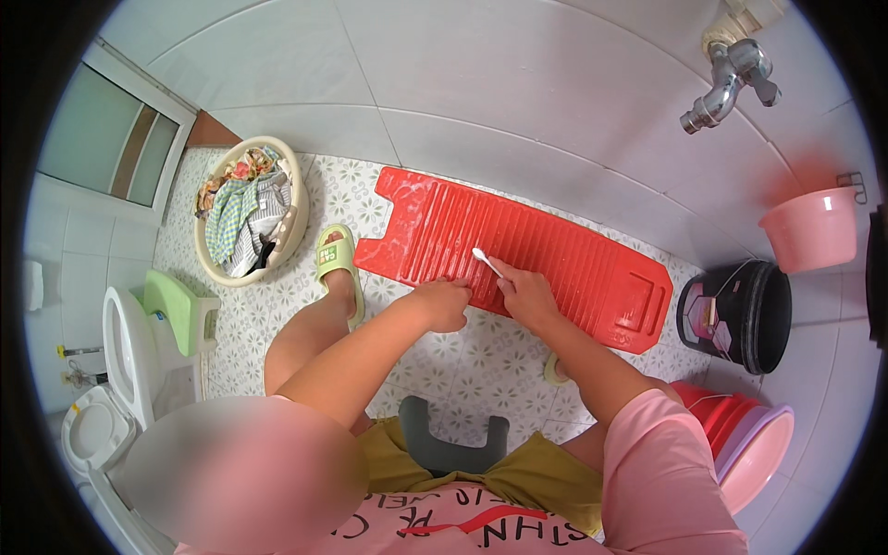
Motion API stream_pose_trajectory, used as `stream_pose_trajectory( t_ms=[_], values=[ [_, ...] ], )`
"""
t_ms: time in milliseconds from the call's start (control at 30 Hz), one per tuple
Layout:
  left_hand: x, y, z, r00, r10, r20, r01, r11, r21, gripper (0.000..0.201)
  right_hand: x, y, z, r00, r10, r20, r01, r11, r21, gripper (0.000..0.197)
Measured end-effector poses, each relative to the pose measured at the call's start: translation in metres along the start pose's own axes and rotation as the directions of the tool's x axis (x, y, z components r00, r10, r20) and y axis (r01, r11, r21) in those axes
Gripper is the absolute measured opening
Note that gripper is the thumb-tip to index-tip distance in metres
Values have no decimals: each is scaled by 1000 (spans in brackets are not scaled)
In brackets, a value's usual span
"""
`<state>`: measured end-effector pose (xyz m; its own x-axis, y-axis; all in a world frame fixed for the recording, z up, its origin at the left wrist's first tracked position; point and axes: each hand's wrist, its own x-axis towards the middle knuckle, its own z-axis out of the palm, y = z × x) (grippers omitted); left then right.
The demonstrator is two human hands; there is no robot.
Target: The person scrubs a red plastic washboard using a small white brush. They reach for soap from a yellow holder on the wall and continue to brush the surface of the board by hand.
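Observation:
A large red plastic washboard [564, 264] with raised ridges lies aslant in front of me, its surface wet and shiny. In my right hand [529, 296] is a white toothbrush [481, 256], its head over the ridges near the middle of the board. Fingers curled, my left hand [446, 304] grips the board's near edge, left of the toothbrush. The fingertips of that hand are partly hidden.
A cream basket [301, 217] of clothes stands at the far left, near a green stool [171, 305] and a toilet [120, 347]. Rightward are a black bucket [768, 319], a pink dipper [812, 231] and stacked basins [758, 453]. A tap [726, 88] juts from the wall.

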<state>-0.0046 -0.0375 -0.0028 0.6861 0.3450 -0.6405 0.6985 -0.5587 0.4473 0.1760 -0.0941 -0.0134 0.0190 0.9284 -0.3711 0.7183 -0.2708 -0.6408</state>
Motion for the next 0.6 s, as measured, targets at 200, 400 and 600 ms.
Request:
stream_pose_trajectory(
  t_ms=[200,400,600],
  values=[
    [-3,2,-2,1000,-11,14,11,1000,-14,46,-1,1,-5,993,-39,112,51,992,-114,40],
    [-3,2,-2,1000,-11,25,11,1000,16,48,4,0,-5,996,-47,72,58,985,-160,41],
    [-1,1,-2,1000,-1,23,0,1000,15,49,4,0,-5,997,-47,68,60,979,-193,42]
  ],
)
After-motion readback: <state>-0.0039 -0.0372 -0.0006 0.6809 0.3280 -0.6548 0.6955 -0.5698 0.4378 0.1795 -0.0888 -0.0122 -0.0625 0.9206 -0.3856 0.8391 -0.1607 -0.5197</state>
